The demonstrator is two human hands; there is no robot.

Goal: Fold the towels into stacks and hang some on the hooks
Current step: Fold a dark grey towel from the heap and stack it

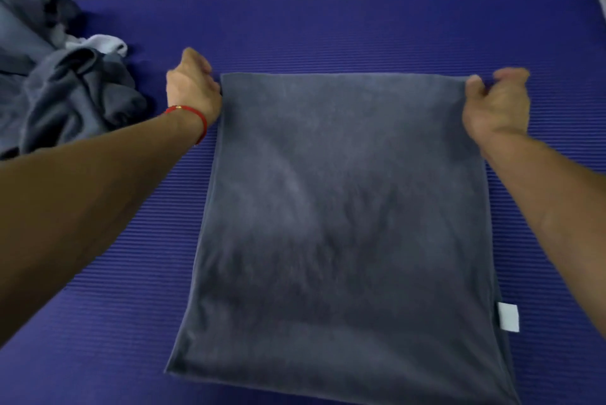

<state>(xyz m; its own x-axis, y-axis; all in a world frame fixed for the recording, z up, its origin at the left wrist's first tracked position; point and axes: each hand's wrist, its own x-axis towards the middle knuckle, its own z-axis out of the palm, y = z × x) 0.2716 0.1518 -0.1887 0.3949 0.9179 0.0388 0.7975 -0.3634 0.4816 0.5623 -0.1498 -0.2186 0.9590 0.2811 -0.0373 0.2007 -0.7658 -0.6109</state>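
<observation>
Head view: a grey towel (344, 224) lies flat mid-mat (98, 322), left hand (191, 91) pinching its ten o'clock corner, right hand (496, 106) its two o'clock corner. Unfolded towels (65, 93) wait at nine o'clock. Matching both corners to the near edge should keep the fold square.

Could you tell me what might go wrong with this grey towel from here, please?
The left hand and right hand pinch only the far corners of the grey towel, so a corner could slip and skew the fold. The white tag sticks out at the right edge and might stay showing. The crumpled pile lies close by on the purple mat, and the left arm could brush it.
</observation>
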